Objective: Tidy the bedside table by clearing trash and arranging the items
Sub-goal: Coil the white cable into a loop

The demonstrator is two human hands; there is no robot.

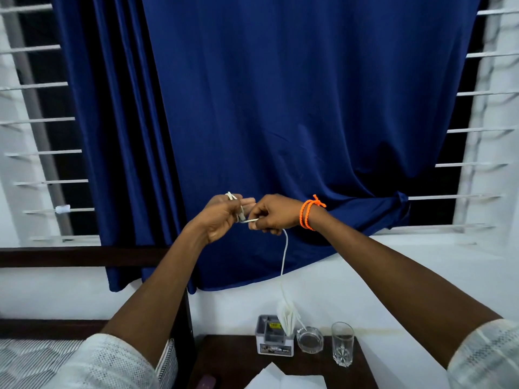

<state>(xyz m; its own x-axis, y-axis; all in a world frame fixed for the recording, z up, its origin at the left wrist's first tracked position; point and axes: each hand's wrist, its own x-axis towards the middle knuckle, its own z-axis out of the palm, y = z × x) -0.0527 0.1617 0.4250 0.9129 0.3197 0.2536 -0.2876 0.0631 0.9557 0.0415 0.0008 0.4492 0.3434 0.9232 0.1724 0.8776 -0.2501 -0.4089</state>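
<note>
Navy blue curtain (280, 108): hangs across the centre, gathered in folds at 9 o'clock, lower corner knotted at 3 o'clock. White window bars (42, 119): horizontal, at 9 o'clock and 3 o'clock beside the curtain, dark behind them. White wall (393, 276): below the sill, from 4 to 8 o'clock. Dark wooden headboard (70, 255): at 8 o'clock. Striped bedding (33, 357): at 7 o'clock, beneath the headboard.

Bedside table (230, 357) cut off at bottom edge of frame, same for the white paper (283, 379) on it. Can't read the organizer box (274, 336) label, too small. White cable (284, 256) lower end lost behind the tissues (286, 314).
</note>
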